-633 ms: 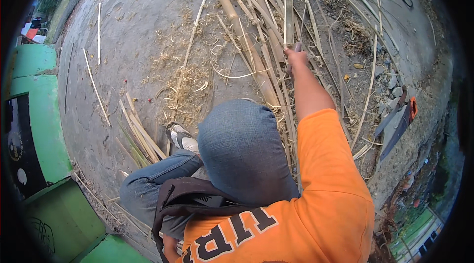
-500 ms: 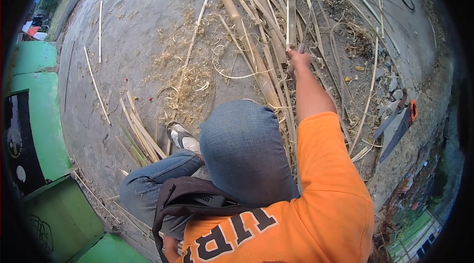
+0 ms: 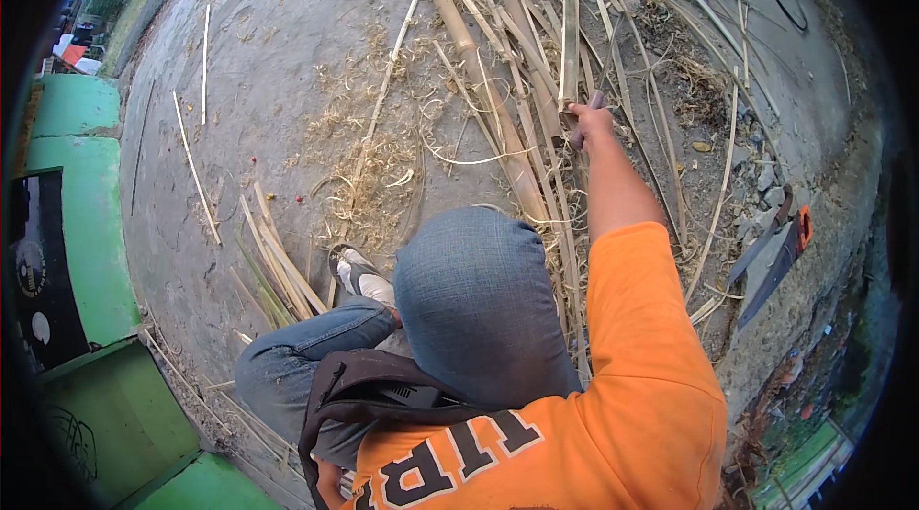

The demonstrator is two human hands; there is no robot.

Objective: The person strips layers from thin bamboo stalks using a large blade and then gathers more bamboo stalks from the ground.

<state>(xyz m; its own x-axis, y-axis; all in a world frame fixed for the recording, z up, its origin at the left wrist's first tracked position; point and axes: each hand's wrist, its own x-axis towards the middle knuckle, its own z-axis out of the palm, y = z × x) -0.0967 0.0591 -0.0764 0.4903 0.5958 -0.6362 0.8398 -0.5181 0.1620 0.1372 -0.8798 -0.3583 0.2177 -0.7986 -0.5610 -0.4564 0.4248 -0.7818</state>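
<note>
Here's the bamboo slat [image 3: 569, 36], out ahead of the raised knee, reaching away over the pile of bamboo strips [image 3: 531, 113], its near end right at the thumb of the right hand [image 3: 593, 124]. And look at that hand: arm stretched out, fingers wrapped round a brownish handle [image 3: 596, 100]; whether the thumb pinches the slat too is too small to tell. Over to the left arm [image 3: 330, 483], just a patch at the lower edge beside the dark bag [image 3: 383, 384]; its fingers are hidden, so I can't tell how they stand. Left of the pile, a thick bamboo pole [image 3: 473, 65], then curly shavings [image 3: 359, 194] strewn over grey ground [image 3: 278, 79]. Far right, a saw [image 3: 777, 271] with an orange handle lies just beside another blade [image 3: 753, 247].
</note>
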